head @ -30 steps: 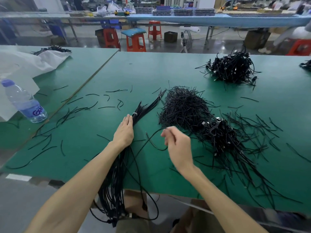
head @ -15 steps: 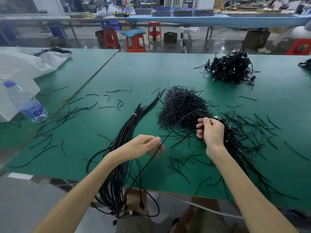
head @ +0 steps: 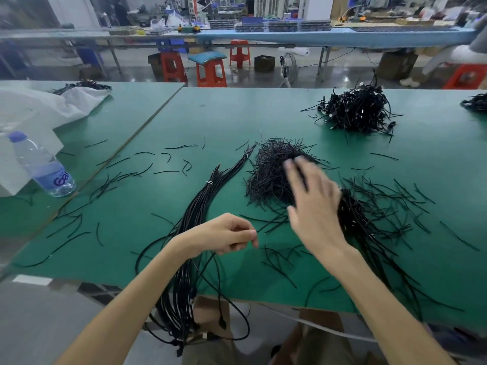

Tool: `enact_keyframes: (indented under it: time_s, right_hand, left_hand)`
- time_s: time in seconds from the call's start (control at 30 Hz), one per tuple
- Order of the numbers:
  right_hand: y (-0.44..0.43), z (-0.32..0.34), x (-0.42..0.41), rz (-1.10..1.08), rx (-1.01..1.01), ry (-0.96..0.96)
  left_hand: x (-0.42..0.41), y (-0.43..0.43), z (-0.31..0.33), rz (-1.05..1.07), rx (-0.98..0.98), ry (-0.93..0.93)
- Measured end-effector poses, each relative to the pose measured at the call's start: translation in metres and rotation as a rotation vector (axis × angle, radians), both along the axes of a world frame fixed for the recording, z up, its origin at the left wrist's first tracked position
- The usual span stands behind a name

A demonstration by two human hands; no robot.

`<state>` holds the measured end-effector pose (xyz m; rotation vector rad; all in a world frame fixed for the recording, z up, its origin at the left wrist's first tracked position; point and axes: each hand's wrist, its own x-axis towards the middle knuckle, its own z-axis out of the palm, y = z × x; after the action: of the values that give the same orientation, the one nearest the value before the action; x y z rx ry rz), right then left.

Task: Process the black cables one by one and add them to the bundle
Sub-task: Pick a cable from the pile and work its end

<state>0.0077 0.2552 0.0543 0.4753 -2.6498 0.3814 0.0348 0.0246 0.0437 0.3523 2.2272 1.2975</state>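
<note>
A: Left hand [head: 226,234] first. The grip is narrow, fingers curled in around a single thin black cable [head: 222,322] that drops from under the palm and hangs off the near edge of the green surface [head: 237,114].

B: And the right hand [head: 313,206] is the opposite: grip wide, fingers spread and blurred, holding nothing, over the heap of short black strands [head: 266,177]. Touching it? Can't tell.

A: The bundle of long black cables [head: 200,206] lies just left of that heap, running under the left wrist and off the near edge.

B: Count it up: two hands, one bundle with two white ties [head: 209,183] round it, one clear plastic water bottle [head: 42,167] far left. One tangled pile of black cables [head: 355,111] sits far right, with a second cut off at the frame edge.
</note>
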Motion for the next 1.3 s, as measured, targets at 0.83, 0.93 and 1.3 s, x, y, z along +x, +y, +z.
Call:
enact_keyframes:
  time_s: [0.83,0.93,1.3]
  right_hand:
    - [-0.006,-0.049,0.030,0.355,-0.270,-0.680]
    - [-0.009,-0.056,0.034,0.395,-0.285,-0.730]
    - [0.005,-0.035,0.005,0.209,-0.435,-0.578]
  left_hand:
    - [-0.012,-0.022,-0.028,0.596,1.259,-0.225]
    - [-0.011,-0.012,-0.023,0.599,1.218,-0.204]
    - [0.020,0.007,-0.010,-0.083,0.145,0.135]
